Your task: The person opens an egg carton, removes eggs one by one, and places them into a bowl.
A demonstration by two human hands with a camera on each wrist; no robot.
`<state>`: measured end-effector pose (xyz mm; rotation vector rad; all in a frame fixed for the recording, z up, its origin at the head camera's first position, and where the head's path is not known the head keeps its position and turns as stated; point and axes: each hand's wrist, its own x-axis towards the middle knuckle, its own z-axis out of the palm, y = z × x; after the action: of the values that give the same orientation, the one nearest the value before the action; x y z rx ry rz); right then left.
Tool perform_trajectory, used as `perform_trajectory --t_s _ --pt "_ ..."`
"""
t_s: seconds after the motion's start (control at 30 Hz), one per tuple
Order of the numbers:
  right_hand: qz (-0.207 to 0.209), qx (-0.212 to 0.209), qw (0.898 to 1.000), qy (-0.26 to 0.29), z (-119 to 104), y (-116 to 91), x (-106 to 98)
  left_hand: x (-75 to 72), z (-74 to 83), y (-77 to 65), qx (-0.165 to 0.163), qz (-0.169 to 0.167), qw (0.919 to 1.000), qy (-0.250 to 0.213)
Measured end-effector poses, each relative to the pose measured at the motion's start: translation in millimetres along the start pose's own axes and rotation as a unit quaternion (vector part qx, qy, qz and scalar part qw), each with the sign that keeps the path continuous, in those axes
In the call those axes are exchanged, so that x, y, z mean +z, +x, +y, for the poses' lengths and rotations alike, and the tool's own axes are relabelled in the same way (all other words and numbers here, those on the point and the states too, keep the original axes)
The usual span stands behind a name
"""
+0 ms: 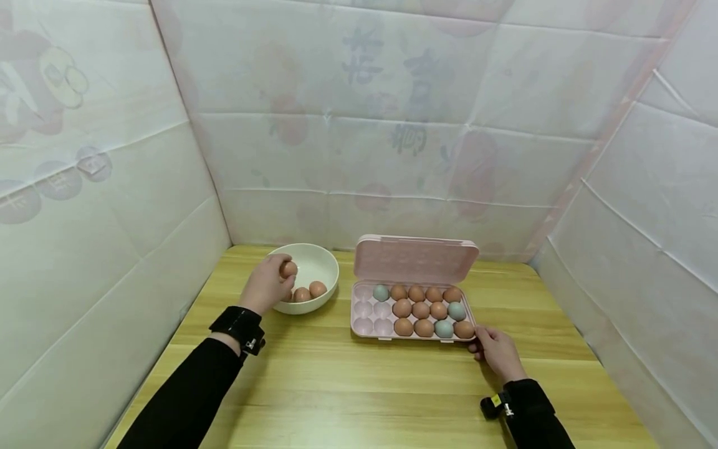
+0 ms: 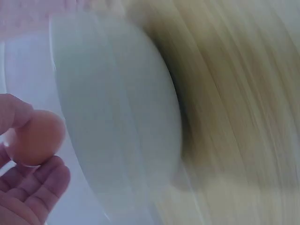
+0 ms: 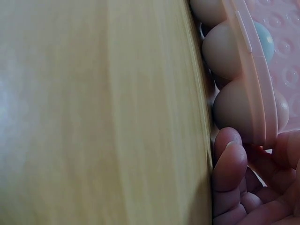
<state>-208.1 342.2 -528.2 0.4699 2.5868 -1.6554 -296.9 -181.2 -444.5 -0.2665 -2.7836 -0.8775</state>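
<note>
Blur smears the bowl (image 2: 117, 117) behind the left hand's (image 2: 23, 187) egg (image 2: 35, 137)

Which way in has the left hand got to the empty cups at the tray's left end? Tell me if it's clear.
Probably clear. The lid stands open behind the tray, the empty cups lie on the side nearest the left hand, and only bare table lies between. It already holds an egg.

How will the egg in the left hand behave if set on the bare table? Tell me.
The egg looks smooth and rounded, so it would probably roll on the flat table. Likely fragile and slippery: the left hand holds it by fingertips only, over the bowl.
</note>
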Motion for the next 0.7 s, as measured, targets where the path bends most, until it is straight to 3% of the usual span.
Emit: perform_trajectory --t_s 0.2,0.53,0.7 --pt "0.004 0.001 1.0 0.004 0 1 0 -2.6 -18.6 6.7 -0.035 -0.026 0.999 0.01" --pt "0.006 0.005 1.0 0.003 2 1 1 16.8 -18.1 23.0 0.024 -0.03 0.9936 0.106" --pt "0.007 0.002 1.0 0.003 2 1 1 25.8 -13.4 28.6 0.029 -0.03 0.9887 0.144"
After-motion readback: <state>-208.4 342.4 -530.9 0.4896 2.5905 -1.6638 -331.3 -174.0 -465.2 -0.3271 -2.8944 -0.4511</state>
